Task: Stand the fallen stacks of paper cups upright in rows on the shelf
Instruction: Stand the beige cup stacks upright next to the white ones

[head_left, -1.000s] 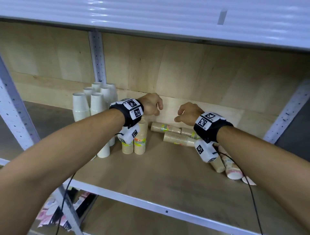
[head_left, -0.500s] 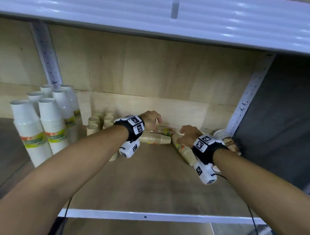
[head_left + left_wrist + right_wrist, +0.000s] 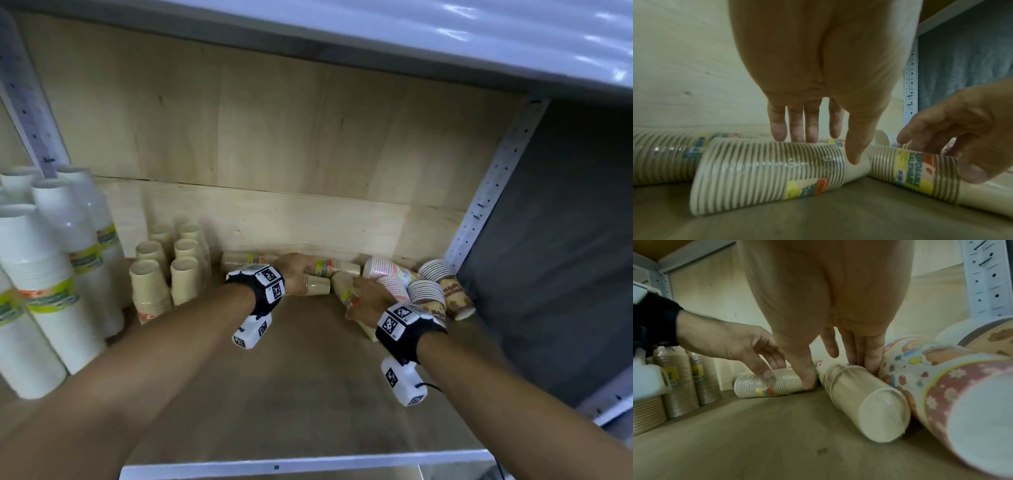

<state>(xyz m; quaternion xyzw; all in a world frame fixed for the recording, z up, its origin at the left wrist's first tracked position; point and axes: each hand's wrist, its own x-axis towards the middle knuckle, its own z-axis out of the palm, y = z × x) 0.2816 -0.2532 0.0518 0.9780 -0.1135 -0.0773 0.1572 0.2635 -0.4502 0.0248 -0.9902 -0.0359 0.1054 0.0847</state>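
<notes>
Far to the left of our left hand we see tall white cup stacks (image 3: 51, 294) standing upright on the shelf (image 3: 308, 394), each wrapped in clear film with a green-yellow label. Between them and the hand, six short beige cup stacks (image 3: 171, 270) stand upright in two rows, rims down

Our left hand (image 3: 294, 274) comes down over a fallen beige stack (image 3: 768, 175) lying on its side, rims toward the left, closed end toward the right. Fingers (image 3: 795, 126) go over the far side, thumb on the near side by the closed end, so the hand grips it, half-wide. It's nested cups in film with a yellow-orange label. Behind the hand another fallen stack (image 3: 663, 155) lies along the back wall, and a third one (image 3: 329, 265) shows just past the knuckles

Our right hand (image 3: 370, 301) sits over a second fallen beige stack (image 3: 865, 402), closed end pointing toward us. Fingers (image 3: 869, 356) are wedged between it and the neighbour on the right, thumb down on the left side touching the shelf; hand straddles the stack, wide. We cannot tell how tight the hold is

Just right of that hand a pink patterned stack (image 3: 941, 386) lies on its side, touching the beige one. Further right, brown printed stacks (image 3: 442, 291) lie tipped in the corner by the shelf post (image 3: 493, 178)
</notes>
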